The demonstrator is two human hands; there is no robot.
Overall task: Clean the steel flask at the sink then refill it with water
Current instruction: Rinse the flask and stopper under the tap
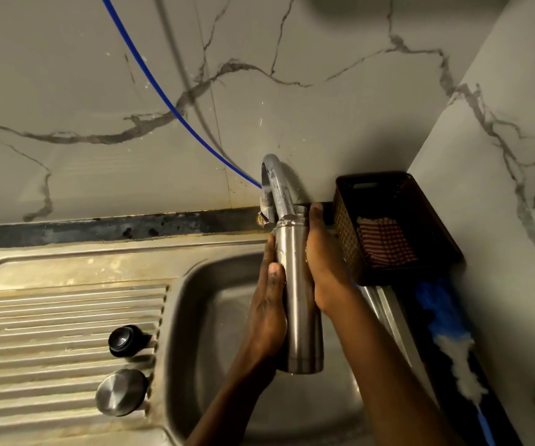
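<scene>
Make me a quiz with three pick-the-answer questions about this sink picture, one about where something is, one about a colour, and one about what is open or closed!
1. Where is the brown basket?
A. on the ribbed draining board
B. in the corner to the right of the tap
C. inside the sink bowl

2. What colour is the thin tube running down the wall to the tap?
A. blue
B. red
C. yellow

3. How is the steel flask right now?
A. lying capped on the draining board
B. standing alone in the sink
C. uncapped, held under the spout by both hands

Answers:
1 B, the basket sits against the corner walls, right of the tap.
2 A, the tube is bright blue.
3 C, the left hand and right hand grip it, and two caps lie on the draining board.
</scene>
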